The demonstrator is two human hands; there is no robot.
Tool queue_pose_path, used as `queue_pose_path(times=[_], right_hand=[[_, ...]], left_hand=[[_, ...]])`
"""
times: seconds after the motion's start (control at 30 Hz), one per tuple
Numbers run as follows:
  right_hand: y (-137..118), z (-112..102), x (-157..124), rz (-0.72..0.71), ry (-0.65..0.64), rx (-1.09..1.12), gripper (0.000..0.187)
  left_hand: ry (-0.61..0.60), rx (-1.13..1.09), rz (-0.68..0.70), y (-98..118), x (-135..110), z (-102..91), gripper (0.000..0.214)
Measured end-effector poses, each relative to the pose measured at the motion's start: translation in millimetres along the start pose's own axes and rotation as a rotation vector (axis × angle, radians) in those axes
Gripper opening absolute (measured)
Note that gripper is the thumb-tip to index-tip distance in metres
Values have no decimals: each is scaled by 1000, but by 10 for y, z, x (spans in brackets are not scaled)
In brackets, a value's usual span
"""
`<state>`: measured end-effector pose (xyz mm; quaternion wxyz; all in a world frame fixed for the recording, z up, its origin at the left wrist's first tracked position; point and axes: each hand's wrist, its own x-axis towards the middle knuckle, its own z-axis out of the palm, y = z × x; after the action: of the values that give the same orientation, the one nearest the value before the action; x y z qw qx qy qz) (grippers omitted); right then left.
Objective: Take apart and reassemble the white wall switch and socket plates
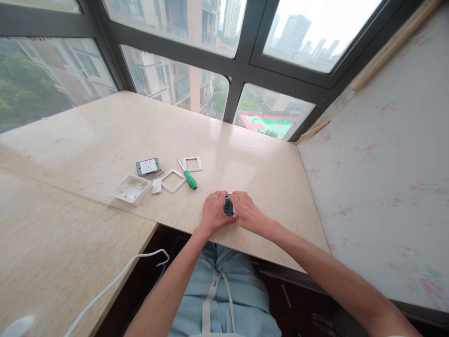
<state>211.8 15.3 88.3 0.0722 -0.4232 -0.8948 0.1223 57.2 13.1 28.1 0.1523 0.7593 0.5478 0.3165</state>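
Near the front edge of the counter, my left hand (214,210) and my right hand (247,211) are both closed around a dark grey electrical module (228,206), one from each side. Its dark, ribbed face shows between the hands, and the fingers hide the rest. To the left lies a screwdriver (190,179) with a green handle, its shaft pointing away from me. Beside it are a white square frame (173,190) and another white frame (200,167). A socket module (148,166) with a white face and grey surround rests farther left.
An open white back box (121,195) and a small white plate (156,186) lie left of the frames. The beige counter (266,173) meets a flowered wall (379,159) on the right and windows behind. A white cable (119,276) crosses the lower left counter.
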Motion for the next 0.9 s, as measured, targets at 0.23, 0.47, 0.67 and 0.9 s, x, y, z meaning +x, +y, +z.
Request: queue_pose_path(times=[0.23,0.47,0.67,0.9], right_hand=[[-39,-13,1,94,-28,-4,49],[35,-6,3,98,-17,54,53],[-88,110,-60,-34,79,-20,40],[37,73,8,20,146,185,26]], left_hand=[[7,-2,10,-8,2,9,70],[14,4,3,-5,-9,22,68],[14,52,-57,16,15,11,59],[15,30,-81,5,23,29,71]])
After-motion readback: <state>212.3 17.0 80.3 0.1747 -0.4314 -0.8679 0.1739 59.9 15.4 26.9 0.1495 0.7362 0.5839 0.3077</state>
